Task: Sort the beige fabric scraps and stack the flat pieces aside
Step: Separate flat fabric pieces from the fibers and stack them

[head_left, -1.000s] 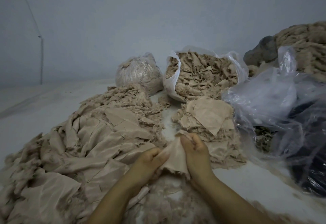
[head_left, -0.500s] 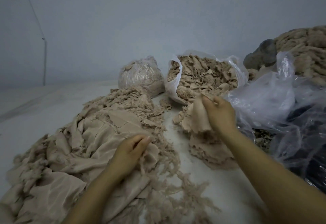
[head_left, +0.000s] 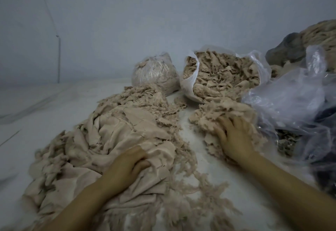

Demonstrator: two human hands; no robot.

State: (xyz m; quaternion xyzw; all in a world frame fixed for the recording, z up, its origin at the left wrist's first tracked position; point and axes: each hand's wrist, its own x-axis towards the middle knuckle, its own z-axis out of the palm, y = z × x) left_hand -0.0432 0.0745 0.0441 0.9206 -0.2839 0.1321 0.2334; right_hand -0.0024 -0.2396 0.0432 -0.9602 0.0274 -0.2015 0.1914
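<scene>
A wide heap of beige fabric scraps (head_left: 109,136) spreads over the white floor at the left and centre, with flat pieces lying among frayed ones. My left hand (head_left: 125,167) sits at the heap's near edge, fingers curled round a fold of flat beige cloth (head_left: 160,154). A smaller stack of beige pieces (head_left: 223,110) lies at the right. My right hand (head_left: 234,136) rests on top of that stack, fingers spread and pressing down into it.
An open white plastic bag (head_left: 189,83) full of beige scraps stands behind the stack, with a tied clear bag (head_left: 154,72) of scraps to its left. Crumpled clear plastic (head_left: 294,99) over dark bags fills the right side. Loose frayed threads (head_left: 196,194) litter the floor between my arms.
My right hand carried a flat piece from between both hands to the right stack and now presses it down. My left hand moved back to the big heap and took hold of a fold.
</scene>
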